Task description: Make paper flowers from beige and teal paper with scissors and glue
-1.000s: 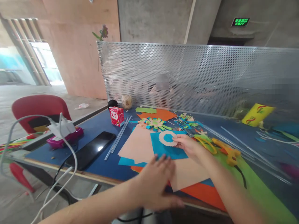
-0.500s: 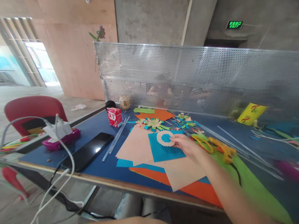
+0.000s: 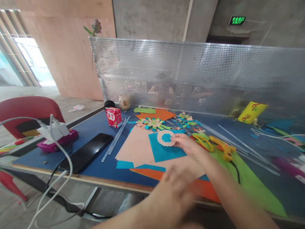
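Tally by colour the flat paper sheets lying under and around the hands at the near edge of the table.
Peach sheets: 2, the second partly under the right hand
Blue sheets: 2, the second mostly covered
Orange sheets: 1
Green sheets: 1
Total: 6; the blurred left hand may hide more.

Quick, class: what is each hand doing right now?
Left hand: blurred, grip cannot be told.
Right hand: pinching the scalloped paper ring on the blue sheet.
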A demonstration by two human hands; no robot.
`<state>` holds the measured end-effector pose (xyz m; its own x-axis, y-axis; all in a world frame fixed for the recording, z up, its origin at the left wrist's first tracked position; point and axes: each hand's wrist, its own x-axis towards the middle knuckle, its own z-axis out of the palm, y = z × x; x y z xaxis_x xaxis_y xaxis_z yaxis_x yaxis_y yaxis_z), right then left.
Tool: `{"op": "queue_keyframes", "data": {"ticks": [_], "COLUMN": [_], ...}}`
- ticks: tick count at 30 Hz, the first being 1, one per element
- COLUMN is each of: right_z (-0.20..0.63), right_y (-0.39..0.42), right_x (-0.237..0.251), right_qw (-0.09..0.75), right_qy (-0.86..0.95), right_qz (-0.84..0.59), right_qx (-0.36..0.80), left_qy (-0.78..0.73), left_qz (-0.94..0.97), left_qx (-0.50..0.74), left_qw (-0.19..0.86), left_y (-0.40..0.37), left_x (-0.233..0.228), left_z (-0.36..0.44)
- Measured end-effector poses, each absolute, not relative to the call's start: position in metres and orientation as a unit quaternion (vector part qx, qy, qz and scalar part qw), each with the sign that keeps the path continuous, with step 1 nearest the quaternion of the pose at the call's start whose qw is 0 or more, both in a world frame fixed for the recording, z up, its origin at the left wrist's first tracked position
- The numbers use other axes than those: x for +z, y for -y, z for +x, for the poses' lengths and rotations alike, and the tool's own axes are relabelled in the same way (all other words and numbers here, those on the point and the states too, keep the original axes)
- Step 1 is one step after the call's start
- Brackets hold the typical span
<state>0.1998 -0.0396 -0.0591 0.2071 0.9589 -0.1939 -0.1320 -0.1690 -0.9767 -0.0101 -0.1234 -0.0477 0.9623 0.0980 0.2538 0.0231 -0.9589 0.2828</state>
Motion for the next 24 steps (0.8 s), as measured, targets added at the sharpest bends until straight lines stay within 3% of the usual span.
{"op": "queue_keyframes", "data": {"ticks": [2, 9, 20, 24], "right_z": [0.199, 0.200, 0.200, 0.199], "right_y": [0.039, 0.039, 0.037, 0.039], "right_x": [-0.060, -0.060, -0.058, -0.058], "right_qw": [0.533, 0.521, 0.511, 0.524], "right_qy": [0.363, 0.369, 0.367, 0.371], "right_qz": [-0.567, -0.573, -0.582, -0.574], "right_qx": [0.512, 0.515, 0.515, 0.508], "left_qy": [-0.176, 0.022, -0.033, -0.106], "left_qz": [0.961, 0.974, 0.974, 0.973], "left_qx": [0.158, 0.137, 0.143, 0.149], "left_qw": [0.143, 0.177, 0.174, 0.144], "left_y": [0.115, 0.120, 0.117, 0.076], "left_x": [-0.050, -0.054, -0.044, -0.032], "left_z": [-0.002, 0.029, 0.005, -0.016]}}
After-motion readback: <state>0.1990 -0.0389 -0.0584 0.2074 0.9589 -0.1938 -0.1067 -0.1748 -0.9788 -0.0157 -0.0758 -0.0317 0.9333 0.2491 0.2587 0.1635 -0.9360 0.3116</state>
